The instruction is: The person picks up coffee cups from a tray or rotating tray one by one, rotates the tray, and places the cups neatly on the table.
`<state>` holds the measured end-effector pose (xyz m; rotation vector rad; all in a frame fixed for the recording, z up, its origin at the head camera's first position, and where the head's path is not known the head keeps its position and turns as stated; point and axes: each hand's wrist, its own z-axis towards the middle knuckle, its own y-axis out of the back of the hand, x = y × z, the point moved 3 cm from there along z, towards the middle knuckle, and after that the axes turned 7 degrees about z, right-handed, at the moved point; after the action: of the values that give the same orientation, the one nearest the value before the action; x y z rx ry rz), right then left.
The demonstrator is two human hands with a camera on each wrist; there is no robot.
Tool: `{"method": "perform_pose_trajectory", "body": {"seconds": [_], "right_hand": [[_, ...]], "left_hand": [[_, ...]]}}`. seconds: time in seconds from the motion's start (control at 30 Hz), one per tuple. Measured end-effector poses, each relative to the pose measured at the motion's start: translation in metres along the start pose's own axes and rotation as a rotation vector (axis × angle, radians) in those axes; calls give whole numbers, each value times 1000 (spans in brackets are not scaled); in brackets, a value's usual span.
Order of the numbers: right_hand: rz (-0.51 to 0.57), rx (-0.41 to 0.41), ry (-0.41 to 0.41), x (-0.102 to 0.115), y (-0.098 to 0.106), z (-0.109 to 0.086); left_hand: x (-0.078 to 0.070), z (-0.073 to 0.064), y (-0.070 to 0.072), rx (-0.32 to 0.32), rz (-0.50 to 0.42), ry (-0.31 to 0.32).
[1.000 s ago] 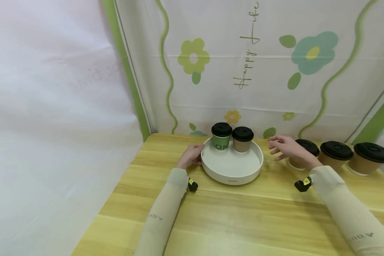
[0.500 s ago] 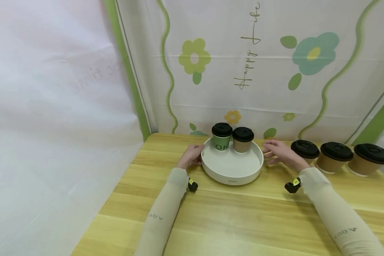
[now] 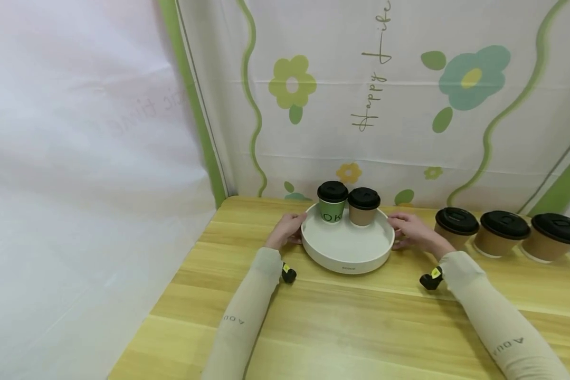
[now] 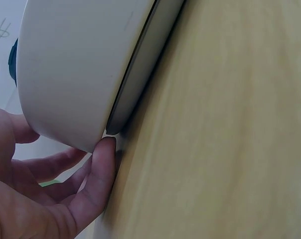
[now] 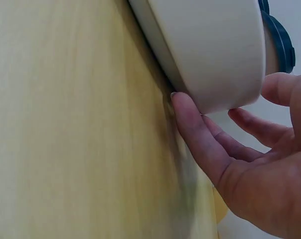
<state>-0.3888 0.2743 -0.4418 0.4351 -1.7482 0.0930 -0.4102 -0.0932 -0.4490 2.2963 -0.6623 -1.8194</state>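
A round white tray (image 3: 351,250) with a raised rim sits near the back of the table, bearing a green paper cup (image 3: 332,211) marked OK and a brown paper cup (image 3: 363,215), both upright with black lids. My left hand (image 3: 285,231) grips the tray's left side, thumb by the rim and fingers (image 4: 101,164) at its lower edge. On the opposite side my right hand (image 3: 413,232) holds the tray wall, thumb at the rim and fingertips (image 5: 188,109) low against it. Both wrist views show a narrow base under the tray wall, close to the wood.
Several brown cups with black lids stand in a row right of my right hand, the nearest brown cup (image 3: 456,224) just behind that wrist. A printed white curtain (image 3: 399,132) hangs behind the wooden table (image 3: 342,327). Another white sheet (image 3: 85,211) hangs on the left.
My right hand has moved left from beside the row of brown cups to the tray's right side and now grips it. The left hand keeps its hold; the tray stays put.
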Motion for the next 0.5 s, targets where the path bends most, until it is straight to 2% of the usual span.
{"method": "perform_pose_trajectory", "body": {"seconds": [0.5], "right_hand": [[76, 8, 13, -5, -4, -1]], "left_hand": [[0, -1, -1, -14, 9, 9]]}}
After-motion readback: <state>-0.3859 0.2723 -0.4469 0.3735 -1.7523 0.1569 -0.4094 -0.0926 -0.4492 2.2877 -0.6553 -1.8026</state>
